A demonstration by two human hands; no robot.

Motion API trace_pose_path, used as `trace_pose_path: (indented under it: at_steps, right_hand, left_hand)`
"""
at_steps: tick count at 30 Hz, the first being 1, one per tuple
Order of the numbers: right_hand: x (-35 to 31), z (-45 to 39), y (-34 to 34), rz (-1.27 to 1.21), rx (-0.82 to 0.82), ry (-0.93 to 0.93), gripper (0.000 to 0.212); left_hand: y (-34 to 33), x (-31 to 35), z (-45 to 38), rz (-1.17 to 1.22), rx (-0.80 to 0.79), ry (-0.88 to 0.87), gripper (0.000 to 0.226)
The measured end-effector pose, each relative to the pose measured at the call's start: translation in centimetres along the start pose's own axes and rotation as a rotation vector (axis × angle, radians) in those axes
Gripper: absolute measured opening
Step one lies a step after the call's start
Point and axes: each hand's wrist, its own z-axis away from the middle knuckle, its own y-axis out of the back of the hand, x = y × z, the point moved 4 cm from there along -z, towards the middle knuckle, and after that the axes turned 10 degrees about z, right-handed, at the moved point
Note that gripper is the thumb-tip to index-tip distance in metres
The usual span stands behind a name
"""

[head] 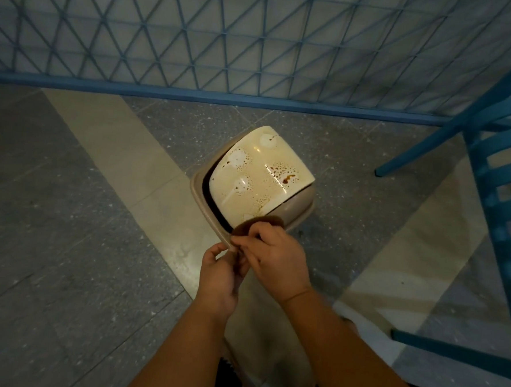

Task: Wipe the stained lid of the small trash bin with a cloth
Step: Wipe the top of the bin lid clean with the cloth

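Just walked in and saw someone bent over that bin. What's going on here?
A person is standing over a small beige trash bin on the floor, getting ready to clean its cream lid. Both hands meet at the bin's near edge: the right hand and the left hand hold a dark brown cloth that just touches the lid's near rim. Brown spots and a larger splash still mark the lid. A blue chair stands to the right.
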Motion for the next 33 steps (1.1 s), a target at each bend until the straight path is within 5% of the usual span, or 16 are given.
trace_pose_path:
  at_steps: [8, 14, 18, 27, 30, 33]
  right_hand:
    - [5.3, -1.6, 4.3, -0.167, 0.237, -0.550, 0.023]
    - [0.3, 0.3, 0.2, -0.082, -0.028, -0.174, 0.027]
    - [1.8, -0.2, 1.6, -0.017, -0.015, -0.076, 0.026]
    - [9.2, -1.6, 3.0, -0.706, 0.234, -1.183, 0.020]
    - [7.7, 0.6, 1.0, -0.830, 0.242, -1.368, 0.021]
    - [5.0, 3.1, -0.5, -0.818, 0.092, -1.336, 0.021]
  left_hand:
    - [0.0, -0.5, 0.1, -0.050, 0.064, -0.001, 0.012]
    - [-0.3, -0.4, 0.3, -0.039, 0.008, 0.005, 0.021]
    - [0.0, -0.3, 0.0, -0.092, 0.025, -0.003, 0.018]
    - [0.9, 0.4, 0.3, -0.181, 0.082, -0.004, 0.019]
    - [1.0, 0.6, 0.2, -0.190, 0.098, 0.010, 0.019]
    - [0.8, -0.3, 0.7, -0.191, 0.097, 0.047, 0.016]
